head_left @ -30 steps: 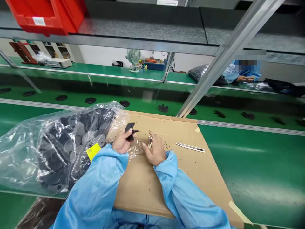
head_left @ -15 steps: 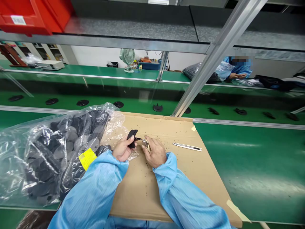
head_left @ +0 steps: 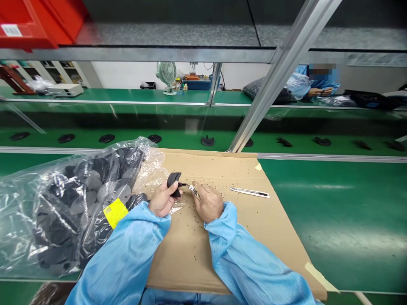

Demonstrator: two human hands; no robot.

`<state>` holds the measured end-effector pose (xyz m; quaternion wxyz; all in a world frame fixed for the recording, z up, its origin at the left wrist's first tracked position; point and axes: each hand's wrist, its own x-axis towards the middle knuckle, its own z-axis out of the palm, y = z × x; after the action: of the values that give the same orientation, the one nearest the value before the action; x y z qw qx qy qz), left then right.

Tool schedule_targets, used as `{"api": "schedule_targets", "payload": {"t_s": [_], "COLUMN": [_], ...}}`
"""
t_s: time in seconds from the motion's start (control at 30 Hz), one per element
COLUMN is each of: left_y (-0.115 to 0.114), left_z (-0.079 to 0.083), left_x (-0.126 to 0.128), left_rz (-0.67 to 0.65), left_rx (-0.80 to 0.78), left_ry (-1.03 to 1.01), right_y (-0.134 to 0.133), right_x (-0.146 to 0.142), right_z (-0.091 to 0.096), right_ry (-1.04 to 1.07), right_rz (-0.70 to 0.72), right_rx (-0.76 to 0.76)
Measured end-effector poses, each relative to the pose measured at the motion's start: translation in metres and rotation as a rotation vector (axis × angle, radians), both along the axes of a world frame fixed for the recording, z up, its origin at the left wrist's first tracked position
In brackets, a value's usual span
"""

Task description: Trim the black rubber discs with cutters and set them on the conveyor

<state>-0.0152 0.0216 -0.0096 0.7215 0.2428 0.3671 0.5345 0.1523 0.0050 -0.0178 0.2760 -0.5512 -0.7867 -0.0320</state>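
Two bare hands meet above one cardboard sheet (head_left: pixel 178 262). The left hand (head_left: pixel 163 200) grips one black curved part (head_left: pixel 173 181), held upright left of centre, above the sheet. The right hand (head_left: pixel 209 202) is closed around one metal hand tool (head_left: pixel 192 188) (probably pliers or nippers), its tip at the slim projection on the part's right side. Whether the tip bites or merely touches cannot be told.

Caution: a tip set too close to the body could nick the part; the likely cause is a tilted tool or a part turning in the left-hand grip. The left fingertips sit near the tip, so a slip could pinch them. A severed fragment could fly off, released under tension. The utility knife (head_left: pixel 249 192) could be knocked by a wide right-arm sweep.

Count: one knife, right of the hands; one clear plastic bag (head_left: pixel 19 190) at left, holding many dark pieces (overlapping, uncountable); one yellow label (head_left: pixel 115 213) on the bag; ten black pieces along the far green strip (head_left: pixel 184 144), one partly behind the metal post (head_left: pixel 270 84); one co-worker (head_left: pixel 332 82), far right; dark specks on the sheet, too numerous to count.
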Motion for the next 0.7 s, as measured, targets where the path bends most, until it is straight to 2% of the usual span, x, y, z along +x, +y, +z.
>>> {"api": "schedule_targets", "payload": {"t_s": [0.1,0.27,0.33,0.53,0.63,0.7], "left_y": [0.0003,-0.0009,-0.0016,0.0033,0.0066,0.0072], "left_z": [-0.0019,-0.002,0.0001,0.0024,0.0001,-0.0008], "left_x": [0.0015,0.0031,0.0027,-0.0038,-0.0061,-0.0068], "left_rz": [0.018,0.017,0.011,0.047,0.075,0.032], "left_rx": [0.014,0.037,0.046,0.096,0.034,-0.015], "left_ry": [0.011,-0.003,-0.018,-0.029,-0.094,-0.138], "right_y": [-0.0008,-0.001,-0.0002,0.0004,-0.0029,-0.0056], "right_x": [-0.002,-0.0029,-0.0006,0.003,-0.0005,-0.0031], "right_z": [0.0008,0.0033,0.0028,0.0015,0.0025,0.0032], "right_ry": [0.086,0.439,0.511,0.465,0.384,0.324], "right_rz": [0.006,0.169,0.165,0.095,0.122,0.152], "right_rx": [-0.056,-0.174,-0.169,-0.156,-0.158,-0.159]}}
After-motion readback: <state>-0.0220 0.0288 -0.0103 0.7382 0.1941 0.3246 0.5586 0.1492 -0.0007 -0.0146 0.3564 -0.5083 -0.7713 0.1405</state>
